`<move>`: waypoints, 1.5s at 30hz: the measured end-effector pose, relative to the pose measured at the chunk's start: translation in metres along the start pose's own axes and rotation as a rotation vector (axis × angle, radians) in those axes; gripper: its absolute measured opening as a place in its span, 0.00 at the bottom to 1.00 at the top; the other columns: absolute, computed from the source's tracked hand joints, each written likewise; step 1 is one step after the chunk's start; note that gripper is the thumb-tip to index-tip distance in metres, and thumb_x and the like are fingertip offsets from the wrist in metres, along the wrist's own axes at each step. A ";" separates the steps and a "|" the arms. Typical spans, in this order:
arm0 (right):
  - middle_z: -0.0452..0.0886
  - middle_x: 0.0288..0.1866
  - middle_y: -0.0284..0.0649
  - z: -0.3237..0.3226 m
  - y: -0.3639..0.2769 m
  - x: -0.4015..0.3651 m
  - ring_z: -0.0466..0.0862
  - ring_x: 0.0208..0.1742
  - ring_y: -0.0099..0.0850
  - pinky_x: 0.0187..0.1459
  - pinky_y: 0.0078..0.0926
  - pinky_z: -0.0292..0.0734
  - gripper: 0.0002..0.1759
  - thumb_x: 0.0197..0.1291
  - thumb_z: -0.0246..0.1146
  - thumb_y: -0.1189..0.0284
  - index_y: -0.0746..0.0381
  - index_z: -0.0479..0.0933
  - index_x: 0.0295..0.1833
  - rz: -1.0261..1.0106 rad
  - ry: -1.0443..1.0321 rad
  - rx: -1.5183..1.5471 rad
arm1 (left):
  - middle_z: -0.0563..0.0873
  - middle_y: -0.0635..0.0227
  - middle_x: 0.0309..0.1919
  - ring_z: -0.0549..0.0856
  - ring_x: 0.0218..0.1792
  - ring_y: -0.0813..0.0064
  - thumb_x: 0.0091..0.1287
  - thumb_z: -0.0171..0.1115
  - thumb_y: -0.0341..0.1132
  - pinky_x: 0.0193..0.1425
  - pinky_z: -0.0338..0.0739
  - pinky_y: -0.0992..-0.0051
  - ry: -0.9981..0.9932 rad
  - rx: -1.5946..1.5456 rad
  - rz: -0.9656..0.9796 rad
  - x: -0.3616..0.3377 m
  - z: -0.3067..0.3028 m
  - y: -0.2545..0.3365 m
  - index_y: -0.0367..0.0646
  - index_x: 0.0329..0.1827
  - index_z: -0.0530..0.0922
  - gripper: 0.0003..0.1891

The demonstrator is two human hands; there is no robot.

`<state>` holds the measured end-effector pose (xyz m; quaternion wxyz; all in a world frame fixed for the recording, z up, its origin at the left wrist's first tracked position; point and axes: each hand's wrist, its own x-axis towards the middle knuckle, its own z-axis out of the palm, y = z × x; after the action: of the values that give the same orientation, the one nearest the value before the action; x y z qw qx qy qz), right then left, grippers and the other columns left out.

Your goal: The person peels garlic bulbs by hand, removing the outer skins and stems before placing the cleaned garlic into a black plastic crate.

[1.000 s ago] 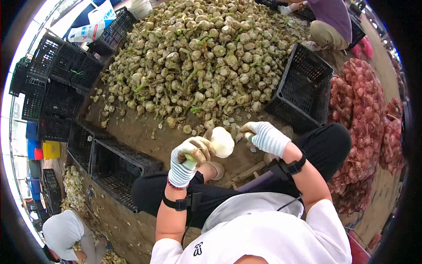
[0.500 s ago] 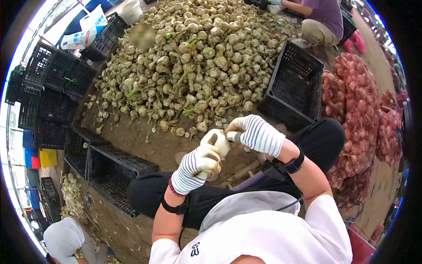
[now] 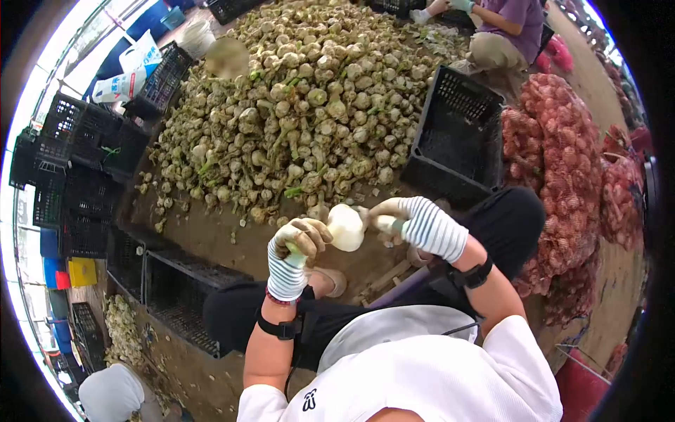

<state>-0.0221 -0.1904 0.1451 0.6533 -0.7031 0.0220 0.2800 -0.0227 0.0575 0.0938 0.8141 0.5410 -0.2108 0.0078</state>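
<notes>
A smooth white garlic bulb [image 3: 346, 228] is between my two gloved hands, above the ground in front of my lap. From the right, the fingers of my right hand [image 3: 422, 224] pinch it near its brownish stem end. My left hand [image 3: 298, 247], in a striped glove with dirty fingers, is curled closed at the bulb's left side, its fingertips against or very near it. Whatever those curled fingers enclose is hidden. Beyond my hands lies a big heap of unpeeled garlic [image 3: 281, 126] with stems and dirt on it.
A black crate [image 3: 457, 172] stands right of the heap, beside red mesh sacks [image 3: 566, 176] of garlic. At left are another black crate [image 3: 190, 302] and stacked crates [image 3: 88, 204]. One person [image 3: 503, 42] crouches at the upper right; another person [image 3: 112, 394] is at the lower left.
My left hand has shifted from gripping around the bulb to its left side, with fingers curled. The bulb has moved slightly left and shows more bare white surface. My view has shifted slightly.
</notes>
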 end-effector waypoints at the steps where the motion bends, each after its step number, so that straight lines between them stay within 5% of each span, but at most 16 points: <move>1: 0.86 0.36 0.38 0.006 -0.002 -0.003 0.81 0.36 0.22 0.40 0.23 0.78 0.12 0.62 0.62 0.74 0.61 0.83 0.51 -0.073 0.035 -0.097 | 0.79 0.66 0.27 0.81 0.35 0.70 0.65 0.69 0.34 0.48 0.78 0.67 0.003 0.112 -0.015 -0.002 -0.002 -0.001 0.45 0.27 0.74 0.12; 6: 0.86 0.39 0.48 0.008 0.019 -0.002 0.87 0.40 0.41 0.44 0.34 0.80 0.13 0.58 0.66 0.69 0.63 0.83 0.47 -0.347 0.304 -0.428 | 0.84 0.62 0.46 0.84 0.45 0.69 0.63 0.69 0.38 0.51 0.81 0.69 0.110 0.264 -0.106 -0.010 0.009 -0.011 0.40 0.52 0.74 0.18; 13: 0.83 0.34 0.54 0.014 0.040 -0.002 0.84 0.36 0.52 0.37 0.40 0.78 0.09 0.58 0.63 0.74 0.64 0.81 0.43 -0.496 0.585 -0.402 | 0.79 0.61 0.35 0.82 0.43 0.62 0.62 0.64 0.24 0.52 0.79 0.62 -0.111 0.372 0.166 0.022 0.073 0.016 0.39 0.36 0.71 0.08; 16: 0.83 0.33 0.53 0.010 0.019 -0.028 0.83 0.35 0.51 0.37 0.43 0.78 0.08 0.62 0.59 0.71 0.64 0.79 0.42 -0.197 0.489 -0.224 | 0.78 0.62 0.35 0.81 0.45 0.62 0.63 0.63 0.24 0.53 0.78 0.62 -0.099 0.356 0.116 0.020 0.074 0.011 0.39 0.35 0.70 0.08; 20: 0.83 0.31 0.47 -0.028 0.113 0.024 0.84 0.27 0.39 0.27 0.37 0.76 0.10 0.67 0.56 0.67 0.63 0.76 0.41 -0.421 0.622 -0.595 | 0.78 0.63 0.34 0.80 0.44 0.65 0.63 0.62 0.22 0.51 0.78 0.63 -0.025 -0.008 -0.149 0.027 0.079 0.020 0.41 0.33 0.69 0.09; 22: 0.84 0.31 0.38 -0.039 0.107 0.020 0.84 0.27 0.31 0.26 0.32 0.76 0.12 0.71 0.56 0.64 0.61 0.76 0.39 -0.074 0.147 0.417 | 0.78 0.64 0.33 0.80 0.43 0.66 0.63 0.63 0.23 0.50 0.78 0.63 -0.120 0.025 -0.100 0.031 0.081 0.022 0.42 0.32 0.69 0.09; 23: 0.84 0.31 0.38 -0.039 0.113 0.028 0.84 0.27 0.31 0.26 0.32 0.76 0.12 0.71 0.56 0.64 0.61 0.76 0.39 -0.072 0.149 0.419 | 0.78 0.65 0.34 0.79 0.41 0.66 0.62 0.63 0.23 0.51 0.77 0.62 -0.143 0.047 -0.112 0.031 0.084 0.023 0.42 0.32 0.69 0.10; 25: 0.83 0.32 0.33 -0.038 0.129 0.056 0.83 0.28 0.26 0.26 0.27 0.76 0.10 0.72 0.57 0.63 0.57 0.78 0.43 -0.155 -0.795 1.220 | 0.80 0.63 0.37 0.81 0.40 0.68 0.65 0.62 0.29 0.51 0.78 0.64 -0.300 0.042 -0.026 0.038 0.052 -0.020 0.43 0.35 0.73 0.05; 26: 0.83 0.32 0.36 -0.026 0.071 -0.007 0.82 0.28 0.27 0.26 0.29 0.78 0.13 0.69 0.61 0.62 0.57 0.78 0.52 -0.356 -0.206 0.589 | 0.82 0.62 0.40 0.83 0.38 0.70 0.67 0.61 0.35 0.50 0.79 0.66 -0.450 0.038 0.069 0.042 0.041 -0.035 0.43 0.38 0.76 0.06; 27: 0.83 0.34 0.36 -0.025 0.083 0.002 0.82 0.29 0.27 0.28 0.28 0.78 0.17 0.67 0.63 0.60 0.58 0.77 0.56 -0.292 -0.168 0.607 | 0.79 0.61 0.35 0.80 0.42 0.63 0.64 0.63 0.25 0.52 0.77 0.62 -0.317 0.296 -0.046 0.033 0.093 0.026 0.39 0.36 0.73 0.06; 28: 0.84 0.35 0.37 -0.021 0.090 0.009 0.82 0.30 0.26 0.29 0.27 0.79 0.22 0.66 0.64 0.59 0.59 0.76 0.61 -0.225 -0.133 0.624 | 0.81 0.65 0.40 0.83 0.38 0.70 0.63 0.67 0.39 0.51 0.79 0.65 -0.455 0.175 0.015 0.056 0.065 -0.015 0.43 0.41 0.76 0.12; 30: 0.84 0.40 0.38 -0.015 0.101 0.014 0.83 0.35 0.28 0.34 0.28 0.80 0.26 0.65 0.65 0.58 0.60 0.74 0.63 -0.241 -0.133 0.685 | 0.81 0.64 0.47 0.83 0.43 0.67 0.56 0.74 0.46 0.58 0.77 0.64 -0.208 0.229 -0.256 0.022 0.046 -0.034 0.42 0.50 0.75 0.25; 32: 0.85 0.45 0.40 -0.012 0.098 0.014 0.84 0.40 0.30 0.39 0.29 0.82 0.30 0.64 0.67 0.57 0.61 0.73 0.65 -0.251 -0.135 0.749 | 0.76 0.61 0.59 0.81 0.54 0.66 0.51 0.79 0.45 0.63 0.75 0.69 -0.248 0.252 -0.141 0.019 0.074 -0.027 0.41 0.63 0.69 0.39; 34: 0.79 0.60 0.39 -0.006 0.087 0.015 0.78 0.57 0.24 0.52 0.25 0.80 0.32 0.65 0.67 0.62 0.65 0.68 0.70 -0.324 0.013 0.554 | 0.77 0.59 0.60 0.79 0.57 0.66 0.56 0.76 0.43 0.64 0.74 0.68 -0.033 0.216 0.000 0.007 0.047 -0.093 0.40 0.65 0.68 0.37; 35: 0.79 0.62 0.40 0.001 0.091 0.018 0.77 0.61 0.28 0.57 0.29 0.77 0.31 0.66 0.66 0.62 0.65 0.68 0.69 -0.411 0.137 0.449 | 0.76 0.57 0.61 0.78 0.59 0.65 0.64 0.68 0.41 0.67 0.71 0.67 0.059 0.015 -0.301 0.013 0.041 -0.095 0.38 0.67 0.67 0.31; 45: 0.85 0.39 0.42 0.005 0.021 -0.025 0.82 0.40 0.28 0.44 0.28 0.78 0.13 0.63 0.66 0.69 0.65 0.79 0.49 -0.312 0.380 0.006 | 0.68 0.56 0.71 0.68 0.71 0.61 0.69 0.61 0.39 0.74 0.63 0.58 0.026 0.243 -0.165 -0.004 0.049 -0.043 0.44 0.74 0.63 0.31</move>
<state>-0.0529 -0.1972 0.1369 0.6747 -0.7362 0.0364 0.0382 -0.0328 -0.0025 0.0704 0.7433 0.6508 -0.1523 -0.0267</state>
